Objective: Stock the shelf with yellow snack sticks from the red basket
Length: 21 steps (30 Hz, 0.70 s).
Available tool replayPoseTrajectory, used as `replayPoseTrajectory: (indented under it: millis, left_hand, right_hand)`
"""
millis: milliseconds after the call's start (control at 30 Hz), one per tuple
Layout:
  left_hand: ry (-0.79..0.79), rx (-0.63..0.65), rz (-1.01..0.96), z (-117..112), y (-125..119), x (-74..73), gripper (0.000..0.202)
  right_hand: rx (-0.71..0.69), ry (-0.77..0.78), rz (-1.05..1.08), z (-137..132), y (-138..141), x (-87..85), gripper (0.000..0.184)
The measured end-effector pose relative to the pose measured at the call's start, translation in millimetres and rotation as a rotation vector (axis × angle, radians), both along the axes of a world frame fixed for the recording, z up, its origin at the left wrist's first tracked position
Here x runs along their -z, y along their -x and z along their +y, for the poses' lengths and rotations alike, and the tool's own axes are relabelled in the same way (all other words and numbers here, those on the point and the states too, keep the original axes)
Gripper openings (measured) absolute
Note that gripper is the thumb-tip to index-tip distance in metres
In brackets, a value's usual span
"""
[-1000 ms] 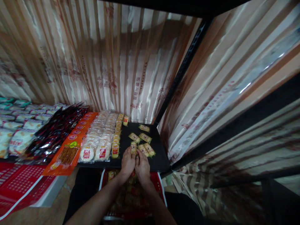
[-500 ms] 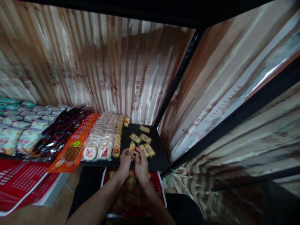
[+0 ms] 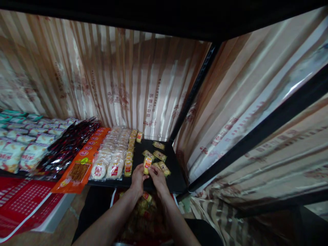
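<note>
Both my hands meet over the front edge of a black shelf (image 3: pixel 176 177). My left hand (image 3: pixel 137 178) and my right hand (image 3: pixel 157 176) pinch one small yellow snack packet (image 3: pixel 147 163) with a red label, held upright between their fingertips. Just behind it, several similar yellow packets (image 3: pixel 160 156) lie loose on the shelf. To the left runs a neat column of the same yellow packets (image 3: pixel 128 158), beside rows of round white rice-cracker packs (image 3: pixel 110 155).
Orange snack bags (image 3: pixel 82 162), dark red packets (image 3: pixel 66 147) and white-green bags (image 3: pixel 17 143) fill the shelf to the left. A red basket (image 3: pixel 143 208) with more packets sits under my arms. Striped shiny curtains hang behind and to the right; black shelf posts (image 3: pixel 194 89) stand at the right.
My hands have lifted a yellow packet from the shelf and turned it upright between the fingertips. The view has shifted down slightly.
</note>
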<state>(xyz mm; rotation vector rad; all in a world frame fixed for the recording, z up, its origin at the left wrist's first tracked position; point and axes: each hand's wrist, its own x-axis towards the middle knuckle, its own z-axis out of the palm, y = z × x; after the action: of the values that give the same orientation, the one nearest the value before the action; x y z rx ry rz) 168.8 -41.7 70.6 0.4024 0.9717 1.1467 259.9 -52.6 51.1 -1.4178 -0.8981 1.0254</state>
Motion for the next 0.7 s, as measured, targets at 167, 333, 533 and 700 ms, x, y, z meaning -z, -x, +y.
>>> replayPoseTrajectory:
  millis: [167, 333, 533, 700]
  left_hand:
    - [-0.019, 0.038, 0.195, 17.8, -6.8, -4.1, 0.019]
    - [-0.137, -0.013, 0.572, 44.3, -17.2, -12.9, 0.043]
    - [-0.281, -0.027, 0.820, 77.4, -32.1, -12.8, 0.038]
    - [-0.219, -0.098, 0.547, 115.6, -36.6, -0.7, 0.030]
  right_hand:
    - [-0.027, 0.030, 0.011, 17.9, -10.2, -14.9, 0.028]
    - [-0.026, -0.044, 0.005, 57.9, -17.8, -10.6, 0.028]
    - [0.022, -0.037, -0.358, 121.5, -28.9, -1.7, 0.020]
    - [-0.032, -0.033, -0.562, 166.0, -28.0, 6.3, 0.020]
